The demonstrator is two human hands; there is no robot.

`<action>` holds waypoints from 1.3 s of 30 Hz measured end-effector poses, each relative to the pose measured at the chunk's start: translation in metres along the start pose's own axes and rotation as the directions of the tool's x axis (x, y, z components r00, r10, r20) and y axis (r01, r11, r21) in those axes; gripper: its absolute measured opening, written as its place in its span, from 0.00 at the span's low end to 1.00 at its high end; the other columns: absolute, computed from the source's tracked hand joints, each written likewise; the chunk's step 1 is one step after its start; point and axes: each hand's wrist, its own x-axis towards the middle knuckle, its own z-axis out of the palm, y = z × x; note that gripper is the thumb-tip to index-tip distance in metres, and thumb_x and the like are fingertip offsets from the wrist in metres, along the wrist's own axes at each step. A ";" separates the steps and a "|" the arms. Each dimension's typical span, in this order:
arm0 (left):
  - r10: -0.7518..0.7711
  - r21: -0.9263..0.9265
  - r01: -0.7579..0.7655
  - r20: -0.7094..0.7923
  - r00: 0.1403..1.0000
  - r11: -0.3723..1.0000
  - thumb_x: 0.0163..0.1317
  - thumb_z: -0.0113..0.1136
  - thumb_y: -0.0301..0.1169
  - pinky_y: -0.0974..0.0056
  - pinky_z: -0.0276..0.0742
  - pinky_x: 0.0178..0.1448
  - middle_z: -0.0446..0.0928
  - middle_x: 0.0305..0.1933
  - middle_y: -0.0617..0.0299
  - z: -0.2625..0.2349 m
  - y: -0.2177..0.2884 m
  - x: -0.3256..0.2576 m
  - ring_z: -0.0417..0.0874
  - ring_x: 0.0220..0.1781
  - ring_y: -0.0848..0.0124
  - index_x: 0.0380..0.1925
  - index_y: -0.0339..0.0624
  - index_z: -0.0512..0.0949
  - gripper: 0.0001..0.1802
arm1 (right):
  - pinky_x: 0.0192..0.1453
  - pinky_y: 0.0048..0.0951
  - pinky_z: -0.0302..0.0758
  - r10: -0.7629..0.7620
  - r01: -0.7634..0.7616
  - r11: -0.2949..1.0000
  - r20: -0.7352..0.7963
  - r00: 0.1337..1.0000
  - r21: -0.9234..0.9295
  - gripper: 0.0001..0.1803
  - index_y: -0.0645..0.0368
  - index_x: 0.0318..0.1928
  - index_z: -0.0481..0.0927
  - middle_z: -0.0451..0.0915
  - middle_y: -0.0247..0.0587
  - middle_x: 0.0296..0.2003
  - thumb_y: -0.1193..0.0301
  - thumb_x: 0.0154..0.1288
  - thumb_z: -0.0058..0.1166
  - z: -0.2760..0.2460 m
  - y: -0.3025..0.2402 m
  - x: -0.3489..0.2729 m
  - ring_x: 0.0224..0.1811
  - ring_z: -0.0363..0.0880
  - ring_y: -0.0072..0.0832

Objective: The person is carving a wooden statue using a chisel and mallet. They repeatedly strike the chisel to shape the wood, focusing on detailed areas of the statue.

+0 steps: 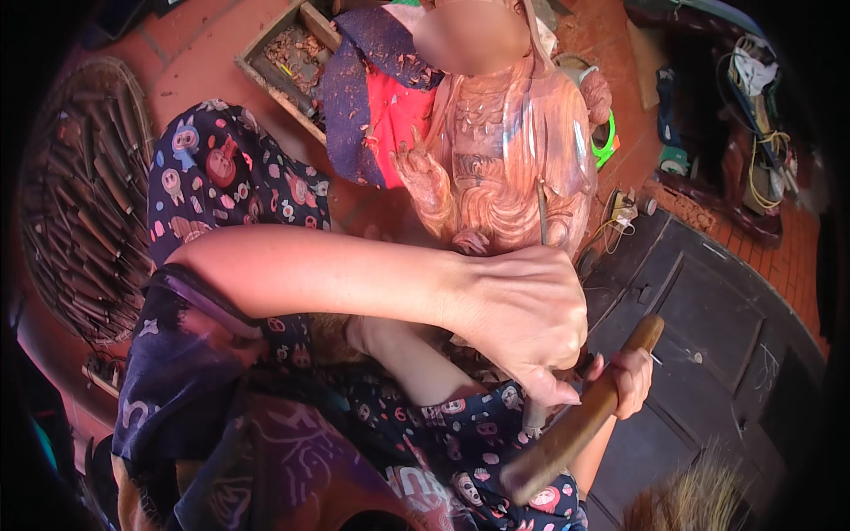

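Observation:
My left arm reaches across from the left, and my left hand is closed around a carving chisel. Its thin shaft points up against a carved wooden statue, and its butt end shows below my fist. The statue is reddish, glossy wood with draped robes and a raised hand. At the right, my right hand grips a wooden mallet, a plain club-like stick slanting down to the left. The chisel's tip is too small to make out.
At the left stands a round basket of many wooden-handled tools. A wooden tray with shavings lies behind dark and red cloth. On the right are a dark panelled board, cables and a bristle brush.

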 end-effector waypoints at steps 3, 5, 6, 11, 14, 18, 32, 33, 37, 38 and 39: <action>0.000 0.014 0.000 -0.025 1.000 1.000 0.57 0.64 0.53 0.56 0.71 0.23 0.71 0.16 0.61 -0.006 0.003 -0.003 0.79 0.22 0.61 0.08 0.43 0.72 0.29 | 0.29 0.33 0.72 0.119 -0.124 0.961 -0.034 0.992 -0.249 0.21 0.48 0.22 0.72 0.69 0.28 0.19 0.56 0.74 0.55 0.014 0.010 -0.015 0.20 0.71 0.29; 0.020 -0.014 -0.021 -0.032 0.999 1.000 0.57 0.64 0.53 0.56 0.72 0.24 0.71 0.16 0.61 -0.004 -0.001 -0.001 0.79 0.23 0.61 0.08 0.43 0.72 0.29 | 0.29 0.33 0.72 0.198 -0.185 0.880 -0.017 0.980 -0.437 0.22 0.48 0.22 0.72 0.69 0.27 0.19 0.55 0.74 0.54 0.009 0.015 -0.023 0.20 0.71 0.29; 0.025 -0.030 -0.026 -0.030 0.999 0.999 0.56 0.65 0.53 0.56 0.72 0.24 0.71 0.16 0.61 -0.002 -0.002 0.000 0.79 0.22 0.61 0.08 0.43 0.72 0.29 | 0.29 0.33 0.73 0.127 -0.099 0.982 0.173 0.977 -0.161 0.22 0.49 0.22 0.72 0.70 0.29 0.20 0.56 0.75 0.53 0.001 0.024 -0.019 0.20 0.72 0.30; 0.035 0.005 -0.035 -0.018 0.999 0.999 0.56 0.65 0.52 0.56 0.72 0.24 0.71 0.16 0.62 -0.010 -0.005 -0.002 0.79 0.23 0.61 0.08 0.43 0.72 0.29 | 0.31 0.35 0.74 -0.159 -0.072 0.835 0.364 0.918 0.545 0.14 0.53 0.24 0.75 0.75 0.36 0.23 0.63 0.66 0.58 -0.012 0.026 0.028 0.24 0.76 0.34; 0.034 0.020 -0.034 -0.001 0.999 0.999 0.56 0.65 0.52 0.57 0.72 0.24 0.71 0.16 0.62 -0.010 -0.006 -0.001 0.79 0.23 0.62 0.08 0.43 0.73 0.28 | 0.32 0.36 0.74 -0.212 0.004 0.781 0.260 0.942 0.624 0.09 0.55 0.25 0.76 0.77 0.40 0.24 0.69 0.56 0.63 -0.013 0.013 0.053 0.26 0.79 0.36; 0.010 0.054 -0.011 0.019 1.000 0.998 0.56 0.64 0.51 0.57 0.72 0.24 0.71 0.16 0.62 -0.012 -0.009 -0.004 0.79 0.23 0.61 0.09 0.44 0.73 0.27 | 0.31 0.35 0.75 -0.197 0.032 0.826 0.235 0.952 0.563 0.09 0.53 0.24 0.77 0.77 0.38 0.23 0.68 0.57 0.63 -0.007 0.012 0.054 0.26 0.78 0.35; 0.037 0.089 -0.048 0.114 0.993 0.995 0.54 0.64 0.49 0.57 0.76 0.28 0.75 0.16 0.60 0.012 0.006 -0.015 0.80 0.23 0.59 0.10 0.42 0.76 0.25 | 0.31 0.32 0.76 0.965 -0.946 0.154 0.251 0.081 -0.286 0.10 0.45 0.24 0.78 0.76 0.30 0.21 0.63 0.61 0.61 -0.008 -0.024 0.024 0.24 0.78 0.30; 0.035 0.080 -0.045 0.124 0.992 0.996 0.54 0.64 0.49 0.56 0.76 0.28 0.75 0.16 0.59 0.014 0.005 -0.014 0.81 0.24 0.58 0.10 0.41 0.76 0.25 | 0.30 0.32 0.76 0.958 -0.936 0.206 0.252 0.134 -0.287 0.10 0.45 0.24 0.77 0.76 0.30 0.21 0.63 0.61 0.61 -0.009 -0.023 0.024 0.24 0.77 0.30; 0.043 0.010 -0.044 0.067 0.997 0.999 0.53 0.64 0.49 0.54 0.76 0.27 0.76 0.15 0.56 0.014 0.000 -0.010 0.81 0.23 0.56 0.09 0.40 0.77 0.25 | 0.30 0.31 0.75 0.796 -0.786 0.587 0.315 0.517 -0.194 0.11 0.45 0.24 0.77 0.75 0.29 0.21 0.61 0.62 0.61 -0.015 -0.014 0.019 0.24 0.77 0.29; 0.025 0.028 -0.026 0.056 0.998 0.999 0.53 0.64 0.49 0.54 0.75 0.27 0.75 0.15 0.56 0.013 -0.001 -0.011 0.81 0.23 0.56 0.09 0.40 0.76 0.25 | 0.29 0.31 0.75 0.723 -0.725 0.674 0.331 0.607 -0.142 0.11 0.45 0.23 0.76 0.75 0.29 0.21 0.61 0.62 0.61 -0.013 -0.011 0.017 0.23 0.76 0.29; 0.005 0.048 -0.007 0.044 0.999 0.999 0.53 0.64 0.49 0.53 0.75 0.26 0.75 0.14 0.56 0.011 -0.002 -0.012 0.81 0.22 0.55 0.08 0.40 0.76 0.26 | 0.29 0.31 0.74 0.651 -0.665 0.741 0.341 0.678 -0.091 0.12 0.45 0.23 0.76 0.75 0.29 0.21 0.61 0.62 0.61 -0.011 -0.009 0.015 0.23 0.76 0.28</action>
